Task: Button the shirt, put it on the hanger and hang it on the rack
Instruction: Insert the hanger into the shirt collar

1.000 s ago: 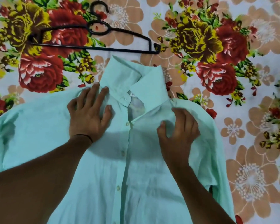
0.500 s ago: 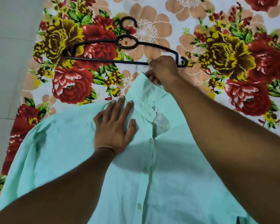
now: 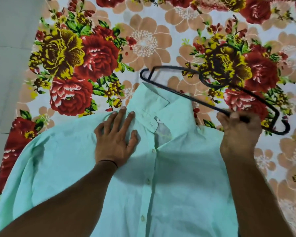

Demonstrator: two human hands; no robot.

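Right fingers (image 3: 235, 117) pinch the thin black hanger (image 3: 203, 102); left fingers (image 3: 117, 120) press spread on smooth mint shirt (image 3: 178, 168).

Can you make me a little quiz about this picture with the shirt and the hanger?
1. True or false: the left hand lies flat on the shirt.
2. Which hand holds the hanger? A) the left one B) the right hand
3. Fill the gap: the sheet under the shirt is printed with big ____.

Key: 1 true; 2 B; 3 flowers.
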